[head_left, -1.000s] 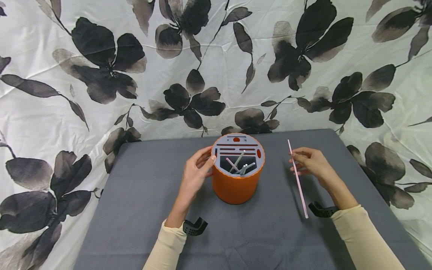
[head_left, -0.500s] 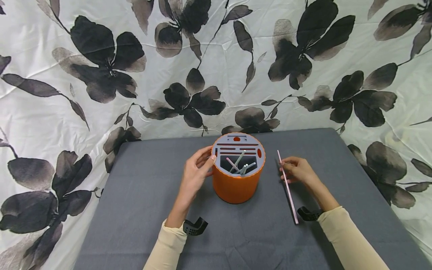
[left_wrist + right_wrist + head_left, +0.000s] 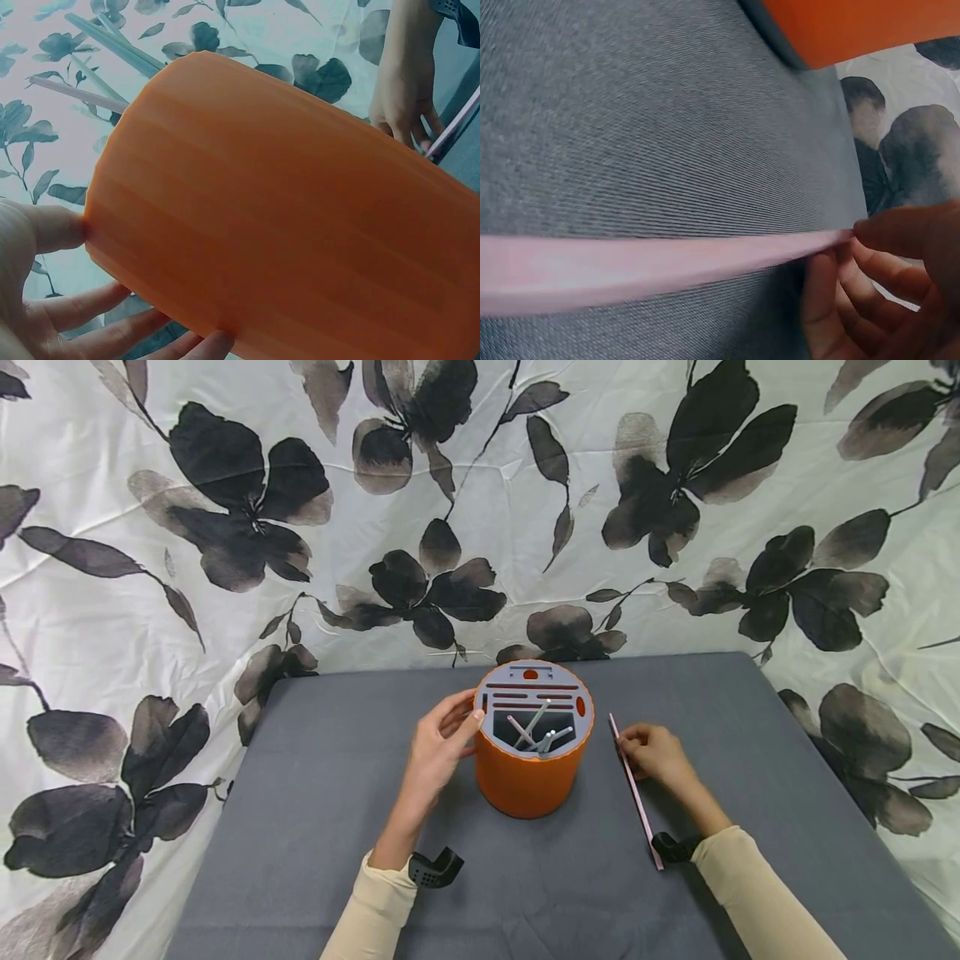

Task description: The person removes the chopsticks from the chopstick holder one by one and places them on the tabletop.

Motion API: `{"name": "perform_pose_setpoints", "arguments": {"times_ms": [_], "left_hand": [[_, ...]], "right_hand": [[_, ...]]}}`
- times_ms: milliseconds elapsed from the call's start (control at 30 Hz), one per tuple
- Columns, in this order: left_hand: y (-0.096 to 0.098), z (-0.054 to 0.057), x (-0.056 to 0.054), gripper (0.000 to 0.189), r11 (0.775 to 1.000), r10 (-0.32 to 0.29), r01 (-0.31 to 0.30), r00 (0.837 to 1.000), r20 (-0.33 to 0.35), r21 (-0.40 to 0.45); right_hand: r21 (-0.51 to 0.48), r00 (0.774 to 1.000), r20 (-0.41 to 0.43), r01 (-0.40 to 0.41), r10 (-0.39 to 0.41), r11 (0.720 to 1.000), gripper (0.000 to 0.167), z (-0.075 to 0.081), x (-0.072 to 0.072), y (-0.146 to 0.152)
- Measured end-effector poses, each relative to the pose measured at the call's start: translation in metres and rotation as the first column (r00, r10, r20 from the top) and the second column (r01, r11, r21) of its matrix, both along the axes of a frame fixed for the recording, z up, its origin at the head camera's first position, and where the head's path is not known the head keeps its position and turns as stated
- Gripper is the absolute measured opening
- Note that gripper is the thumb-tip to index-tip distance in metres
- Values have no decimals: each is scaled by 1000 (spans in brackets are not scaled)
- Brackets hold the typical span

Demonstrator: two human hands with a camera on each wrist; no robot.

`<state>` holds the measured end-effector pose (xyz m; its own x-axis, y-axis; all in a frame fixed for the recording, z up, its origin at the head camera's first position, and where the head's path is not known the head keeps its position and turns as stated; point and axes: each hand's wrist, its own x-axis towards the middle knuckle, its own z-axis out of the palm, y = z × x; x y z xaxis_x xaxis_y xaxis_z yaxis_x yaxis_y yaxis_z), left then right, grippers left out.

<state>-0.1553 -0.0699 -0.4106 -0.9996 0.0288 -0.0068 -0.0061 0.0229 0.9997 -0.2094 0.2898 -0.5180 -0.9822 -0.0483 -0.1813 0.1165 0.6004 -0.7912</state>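
An orange cylindrical desk organizer point(image 3: 528, 785) stands upright on the table, with a grey slotted top point(image 3: 534, 689). Several thin straws point(image 3: 531, 727) lean in its open compartment. My left hand point(image 3: 441, 743) holds the organizer at its left side, thumb at the rim and fingers along the wall, as the left wrist view shows. To the right of the organizer, my right hand point(image 3: 657, 753) pinches a long pink straw point(image 3: 637, 802) near its far end. The straw lies low over the cloth, slanting toward the front. In the right wrist view, thumb and fingertips point(image 3: 870, 231) meet at the straw's end.
A grey cloth point(image 3: 322, 827) covers the table. Behind and beside it hangs a white sheet with dark flowers point(image 3: 435, 585). Black wrist cameras point(image 3: 437, 868) are strapped to both forearms.
My right hand has moved left and toward me, bringing the pink straw down to the cloth nearer the organizer. My left hand has stayed on the organizer.
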Motion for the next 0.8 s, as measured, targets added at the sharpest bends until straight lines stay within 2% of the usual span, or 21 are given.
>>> {"name": "perform_pose_setpoints", "arguments": {"times_ms": [167, 367, 533, 800], "left_hand": [[0, 0, 0, 40, 1000, -1, 1, 1000, -4, 4], [1, 1, 1, 41, 1000, 4, -4, 1000, 2, 4], [0, 1, 1, 41, 1000, 7, -7, 1000, -1, 3], [1, 0, 1, 42, 1000, 2, -2, 1000, 6, 3]], "right_hand": [[109, 994, -99, 54, -43, 993, 24, -4, 1, -5], [270, 977, -194, 141, -89, 953, 19, -5, 5, -12], [282, 969, -223, 168, -106, 944, 18, -6, 7, -16], [287, 965, -241, 168, -99, 943, 20, -11, 11, -16]]}}
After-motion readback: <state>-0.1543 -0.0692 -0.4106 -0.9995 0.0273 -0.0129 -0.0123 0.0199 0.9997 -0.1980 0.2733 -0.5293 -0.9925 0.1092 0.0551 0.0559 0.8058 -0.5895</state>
